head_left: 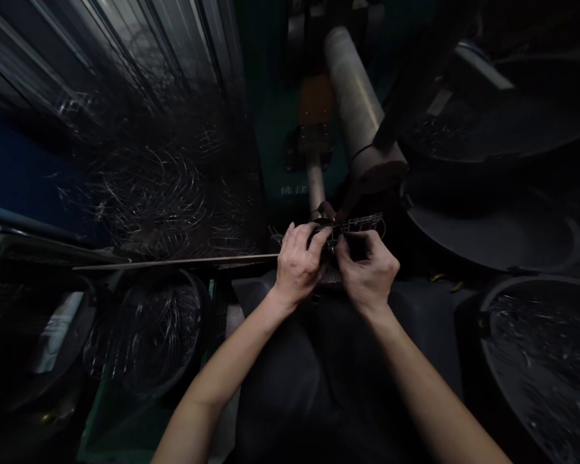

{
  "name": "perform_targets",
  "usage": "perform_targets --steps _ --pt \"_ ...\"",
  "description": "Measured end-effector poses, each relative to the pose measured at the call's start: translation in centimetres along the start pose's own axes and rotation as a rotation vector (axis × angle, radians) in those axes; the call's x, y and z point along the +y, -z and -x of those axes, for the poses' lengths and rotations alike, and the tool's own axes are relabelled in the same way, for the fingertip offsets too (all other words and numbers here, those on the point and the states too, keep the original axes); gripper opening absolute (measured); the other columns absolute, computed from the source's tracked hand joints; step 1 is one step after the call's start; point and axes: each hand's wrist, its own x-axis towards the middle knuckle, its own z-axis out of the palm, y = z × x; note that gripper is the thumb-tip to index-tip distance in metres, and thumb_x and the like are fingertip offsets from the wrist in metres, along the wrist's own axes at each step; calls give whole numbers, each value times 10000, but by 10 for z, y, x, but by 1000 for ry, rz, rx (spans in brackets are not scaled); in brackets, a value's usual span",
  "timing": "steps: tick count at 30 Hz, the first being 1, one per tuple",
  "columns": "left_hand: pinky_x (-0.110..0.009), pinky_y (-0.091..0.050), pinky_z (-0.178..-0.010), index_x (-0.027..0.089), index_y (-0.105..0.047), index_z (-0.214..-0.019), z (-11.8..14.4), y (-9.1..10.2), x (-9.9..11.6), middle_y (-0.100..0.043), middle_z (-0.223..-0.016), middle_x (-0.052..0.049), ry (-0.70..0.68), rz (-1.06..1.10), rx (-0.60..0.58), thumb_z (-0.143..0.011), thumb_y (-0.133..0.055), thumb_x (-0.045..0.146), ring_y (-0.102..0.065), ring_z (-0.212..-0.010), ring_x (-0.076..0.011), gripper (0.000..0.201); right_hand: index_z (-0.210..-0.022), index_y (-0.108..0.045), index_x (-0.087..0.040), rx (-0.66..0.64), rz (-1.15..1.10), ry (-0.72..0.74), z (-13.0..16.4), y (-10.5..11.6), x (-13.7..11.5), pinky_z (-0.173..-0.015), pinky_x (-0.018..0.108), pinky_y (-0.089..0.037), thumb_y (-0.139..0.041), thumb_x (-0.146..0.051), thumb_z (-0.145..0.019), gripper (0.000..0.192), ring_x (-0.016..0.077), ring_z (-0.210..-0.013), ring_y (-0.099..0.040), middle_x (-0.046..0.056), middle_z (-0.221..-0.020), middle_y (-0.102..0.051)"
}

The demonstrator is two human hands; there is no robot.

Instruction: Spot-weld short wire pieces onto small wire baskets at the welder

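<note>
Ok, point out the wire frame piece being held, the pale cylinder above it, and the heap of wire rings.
wire frame piece point(362, 223), head view, on its mesh end right of the fingers.
pale cylinder point(352, 96), head view, mid-barrel.
heap of wire rings point(159, 193), head view, centre of the tangle.

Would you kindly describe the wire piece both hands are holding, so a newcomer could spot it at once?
Start at the pale metal cylinder slanting down the middle of the machine. Just below its lower end, the left hand and right hand meet on a small wire frame. Unlike the loose tangled wire rings heaped on the left, it is a gridded piece.
</note>
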Motion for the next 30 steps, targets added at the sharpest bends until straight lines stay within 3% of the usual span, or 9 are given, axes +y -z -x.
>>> perform_targets --steps 7,14,19,26,28,30 --pt "-442 -390 -1116 144 -500 -1249 -2 -2 0 -605 -1177 -113 -18 -4 42 -809 -573 149 -584 -1119 -232 446 -816 -595 -171 10 20 -3 -2 -1 1 -614 236 -484 -583 -287 -872 129 130 -635 -612 19 -723 -643" --pt "-467 -362 -1135 158 -482 -1284 -4 -5 -2 -587 -1222 -119 28 16 -50 -829 -557 182 -554 -1176 -234 461 -813 -593 -179 4 30 -6 -3 -5 5 -624 240 -482 -573 -311 -880 149 132 -638 -610 18 -726 -639" --pt "-466 -374 -1129 162 -474 -1283 -3 -8 -3 -578 -1248 -122 32 12 -42 -832 -562 176 -557 -1181 -238 460 -831 -586 -185 -30 33 -56 -1 -3 7 -633 259 -479 -547 -324 -887 155 144 -656 -608 29 -752 -644" --pt "-498 -343 -1150 202 -437 -1271 -1 -16 -25 -560 -1290 -105 -21 42 -12 -850 -576 190 -533 -1227 -232 443 -877 -603 -188 -135 42 -150 -7 -10 -4 -690 294 -499 -536 -349 -892 175 154 -688 -609 34 -790 -650" --pt "-502 -347 -1140 201 -421 -1247 -5 -17 -30 -570 -1268 -102 -40 47 49 -842 -597 185 -541 -1217 -222 442 -895 -608 -192 -175 17 -153 -12 2 -12 -686 288 -499 -547 -382 -889 199 155 -697 -609 36 -813 -654" --pt "-484 -371 -1122 190 -404 -1233 -8 -14 -31 -589 -1227 -107 -52 74 113 -836 -611 187 -559 -1192 -212 447 -925 -610 -202 -181 22 -177 -13 29 -13 -683 281 -494 -582 -412 -870 219 155 -709 -602 36 -840 -650"
